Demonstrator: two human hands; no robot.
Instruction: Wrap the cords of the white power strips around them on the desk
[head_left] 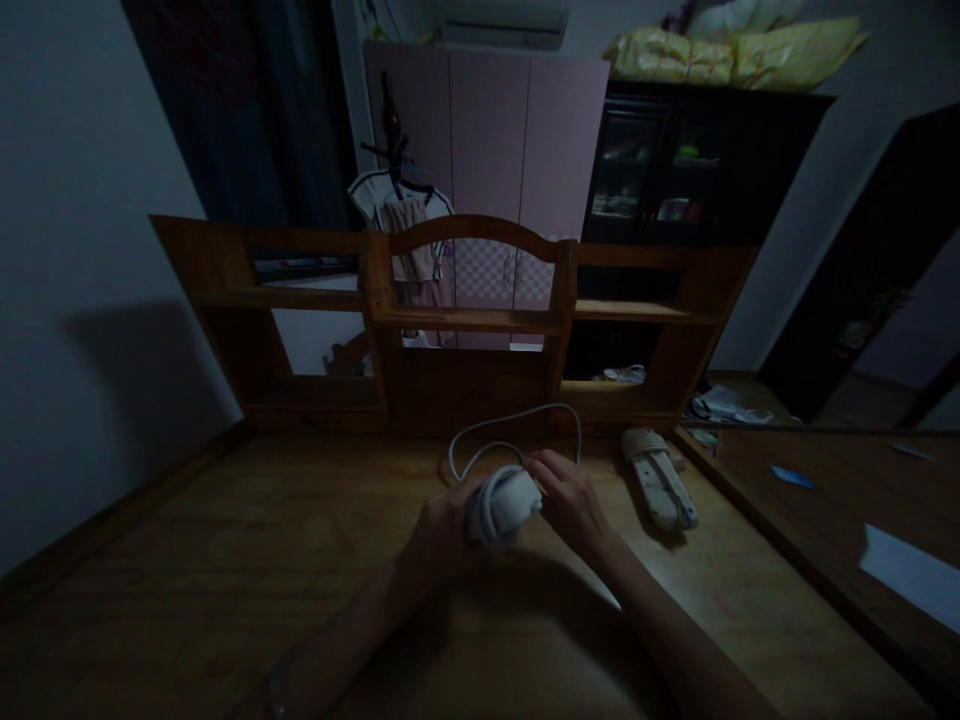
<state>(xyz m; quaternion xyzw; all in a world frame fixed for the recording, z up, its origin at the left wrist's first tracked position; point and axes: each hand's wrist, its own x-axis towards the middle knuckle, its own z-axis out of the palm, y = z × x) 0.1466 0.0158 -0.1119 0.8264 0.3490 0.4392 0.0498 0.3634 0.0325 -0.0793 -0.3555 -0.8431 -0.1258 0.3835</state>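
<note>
My left hand [442,530] is closed around a whitish power strip [517,500], seen nearly end-on and slightly blurred. Turns of its grey-white cord [489,510] are wrapped about it. At the strip's far right side, my right hand [566,495] has its fingers pinched on the cord. A loose loop of cord [517,413] runs out beyond both hands toward the back of the wooden desk [300,560]. Another power strip [660,485], its cord wound round one end, lies on the desk to the right of my right hand.
A wooden shelf unit [469,318] spans the desk's back edge. On the left is a wall [75,300]. A lower wooden surface [817,520] at the right bears a white paper sheet [911,575] and a blue card [791,477]. Pink wardrobes [487,140] stand behind.
</note>
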